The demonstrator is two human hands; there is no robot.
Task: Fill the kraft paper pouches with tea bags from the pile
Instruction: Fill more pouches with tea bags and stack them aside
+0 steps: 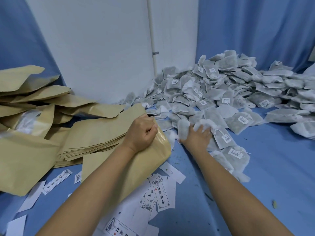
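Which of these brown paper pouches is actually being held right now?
The pouch lying slantwise nearest the tea bags, its top edge clenched in the left grip. The flat stack and the loose pouches further left lie unheld.

Left hand (pixel 142 132) fisted, right hand (pixel 198 135) clenched.

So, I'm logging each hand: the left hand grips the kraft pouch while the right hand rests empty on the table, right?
No. The head view shows the right hand gripping tea bags, not resting empty; the left hand does grip the kraft pouch.
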